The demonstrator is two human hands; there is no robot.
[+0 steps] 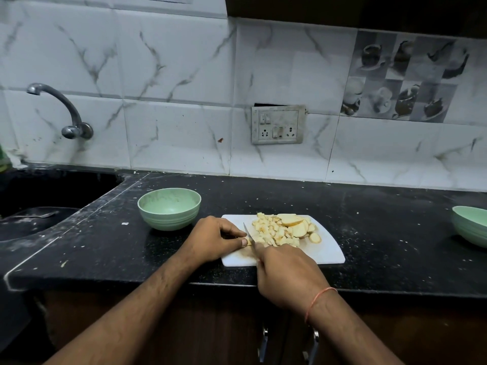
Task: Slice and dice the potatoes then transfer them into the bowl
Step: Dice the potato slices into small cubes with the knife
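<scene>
Left hand (210,239) pinches potato piece (248,242) | right hand (286,272) grips knife (249,234) | step: dicing | next: cut down beside the fingertips

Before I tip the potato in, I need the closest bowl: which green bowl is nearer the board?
The green bowl just left of the cutting board; the other bowl sits far right, cut off by the frame.

We see a dim kitchen scene, brightest across the marble wall tiles (171,75) and the white cutting board (329,251), while the black countertop (382,233) swallows detail. Wide-angle distortion bends the counter edge and tile lines near the borders. The picture tile (403,75) looks soft; the cabinet below falls into shadow.
</scene>
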